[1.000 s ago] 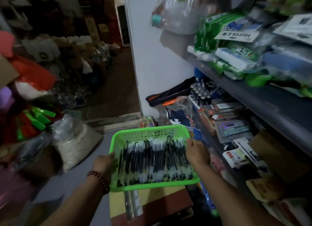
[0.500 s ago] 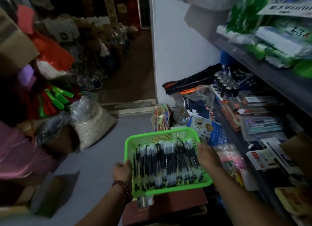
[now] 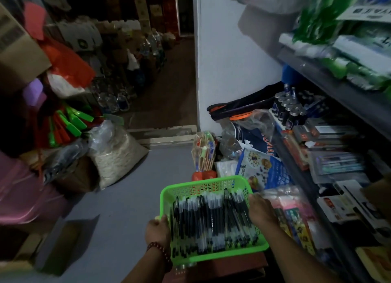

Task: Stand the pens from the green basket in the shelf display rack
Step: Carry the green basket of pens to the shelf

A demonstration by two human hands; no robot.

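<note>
- Here's the green basket [image 3: 206,186], low in the middle of the view, held up level in front of the person, just left of the shelving.
- It's packed with pens [image 3: 211,221], dark barrels with clear ends, lying side by side lengthwise in one thick layer. Any print on them is too small to read.
- Left hand [image 3: 157,232] is clamped on the basket's left rim, fingers curled round the edge, with a dark red bead bracelet [image 3: 159,248] at the wrist.
- Right hand [image 3: 260,211] grips the right rim, back of the hand up, fingers folded over the wall towards the pens.
- Under the basket sits a reddish-brown surface [image 3: 222,270].
- Just beyond the far rim stands a wrapped bundle of thin sticks [image 3: 204,153] and a blue printed bag [image 3: 265,169]. It carries white lettering, but that's cut off and too blurred to read.
- On the right, a grey shelf [image 3: 349,96] holds green-and-white packs [image 3: 342,50] on top. A white label up there has dark letters, cropped and unreadable.
- Below it is a cluster of dark bottles with silver caps [image 3: 290,112], then flat boxed goods [image 3: 336,162], their text smeared. I can't tell which of these is the display rack.
- Left side: a cardboard box [image 3: 19,58] with a barcode-style sticker, green and red plastic handles [image 3: 70,122], a clear sack of pale material [image 3: 115,156], and grey floor [image 3: 118,208].
</note>
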